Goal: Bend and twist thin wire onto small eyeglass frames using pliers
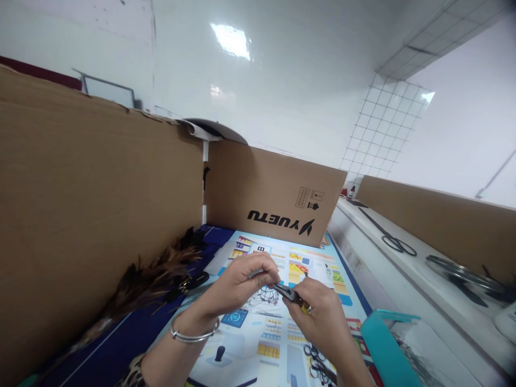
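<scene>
My right hand (316, 306) is closed around a pair of pliers (287, 292), whose grey jaws point left and whose yellow grip shows a little between the fingers. Thumb and fingertips of my left hand (250, 279) pinch together right at the tips of the jaws. A loose tangle of thin wire (266, 295) shows just beneath these fingertips, and it seems to run up into the pinch. The exact spot where jaws, wire and fingers meet is too small to make out. A silver bangle (193, 336) circles my left wrist.
Brown feathers (157, 274) lie along the left cardboard wall (100, 199). Another cardboard panel (274, 188) stands at the back. Several black-handled scissors (316, 360) lie near my right forearm. A teal box (389, 349) holds wire pieces. Large scissors (397, 244) rest on the white ledge (423, 274).
</scene>
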The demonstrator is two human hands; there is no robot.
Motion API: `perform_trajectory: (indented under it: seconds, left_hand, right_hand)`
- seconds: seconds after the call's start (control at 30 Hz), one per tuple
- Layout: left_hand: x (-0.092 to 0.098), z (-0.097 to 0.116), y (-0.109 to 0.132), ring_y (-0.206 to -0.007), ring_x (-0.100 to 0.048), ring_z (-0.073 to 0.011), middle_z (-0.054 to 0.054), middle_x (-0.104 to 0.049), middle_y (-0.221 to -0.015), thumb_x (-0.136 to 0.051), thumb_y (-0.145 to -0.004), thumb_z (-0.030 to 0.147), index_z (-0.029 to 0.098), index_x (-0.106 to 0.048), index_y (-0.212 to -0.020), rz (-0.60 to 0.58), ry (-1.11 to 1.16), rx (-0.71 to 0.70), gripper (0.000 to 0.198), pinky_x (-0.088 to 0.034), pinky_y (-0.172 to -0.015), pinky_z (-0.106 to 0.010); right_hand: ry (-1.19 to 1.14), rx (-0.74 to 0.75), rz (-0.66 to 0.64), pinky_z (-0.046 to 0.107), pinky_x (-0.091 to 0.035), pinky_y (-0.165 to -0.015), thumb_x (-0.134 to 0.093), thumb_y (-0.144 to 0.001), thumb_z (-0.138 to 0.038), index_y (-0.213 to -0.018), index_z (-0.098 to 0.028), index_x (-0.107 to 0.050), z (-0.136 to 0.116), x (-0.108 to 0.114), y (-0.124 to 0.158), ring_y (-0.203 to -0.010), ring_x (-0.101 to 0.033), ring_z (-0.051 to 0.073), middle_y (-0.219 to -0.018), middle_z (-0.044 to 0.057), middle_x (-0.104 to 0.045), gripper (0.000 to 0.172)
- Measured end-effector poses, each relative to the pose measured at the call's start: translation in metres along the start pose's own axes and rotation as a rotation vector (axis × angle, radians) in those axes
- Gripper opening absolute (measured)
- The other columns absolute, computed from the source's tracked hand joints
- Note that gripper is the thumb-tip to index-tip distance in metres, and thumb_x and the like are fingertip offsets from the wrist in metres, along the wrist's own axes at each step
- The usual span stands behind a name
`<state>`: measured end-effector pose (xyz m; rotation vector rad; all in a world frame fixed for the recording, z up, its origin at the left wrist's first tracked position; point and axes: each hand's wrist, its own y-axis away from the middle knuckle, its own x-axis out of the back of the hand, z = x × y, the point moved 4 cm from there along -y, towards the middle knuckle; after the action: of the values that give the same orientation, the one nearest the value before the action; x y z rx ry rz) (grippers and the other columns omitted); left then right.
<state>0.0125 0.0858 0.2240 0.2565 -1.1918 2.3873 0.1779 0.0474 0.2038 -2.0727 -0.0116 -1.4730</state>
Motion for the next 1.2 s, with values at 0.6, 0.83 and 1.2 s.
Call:
perform_trajectory:
  seconds: [0.6,0.83,1.2]
  left_hand:
    - [0.0006,0.0011,0.0001,-0.068,-0.051,-0.0123,-0.004,-0.057,-0.072,-0.047,-0.086,0.024,0.013,-0.06,-0.077,-0.07,0.0,-0.032,0.019,-0.04,-0.065,-0.025]
    - [0.0014,0.0027,0.0,-0.068,-0.052,-0.0121,-0.003,-0.057,-0.072,-0.048,-0.084,0.018,0.013,-0.059,-0.078,-0.066,-0.034,-0.033,0.014,-0.041,-0.065,-0.024]
    - [-0.0037,0.0,-0.0028,-0.07,-0.052,-0.013,-0.004,-0.058,-0.074,-0.045,-0.085,0.013,0.014,-0.058,-0.08,0.045,-0.192,-0.033,0.014,-0.042,-0.066,-0.026]
  right_hand:
    - [0.034,0.055,-0.025,0.022,-0.028,-0.057,-0.05,-0.079,-0.023,-0.069,-0.019,-0.052,-0.0025,-0.0018,-0.0007,-0.065,-0.047,0.012,-0.068,0.001,-0.052,0.01]
    - [0.043,0.072,0.014,0.022,-0.028,-0.056,-0.05,-0.078,-0.022,-0.068,-0.018,-0.052,-0.0022,-0.0017,-0.0006,-0.064,-0.046,0.012,-0.068,0.001,-0.052,0.011]
    - [0.124,0.001,0.03,0.023,-0.028,-0.057,-0.049,-0.081,-0.028,-0.069,-0.019,-0.047,-0.0018,-0.0005,-0.0036,-0.068,-0.046,0.013,-0.071,0.001,-0.051,0.016]
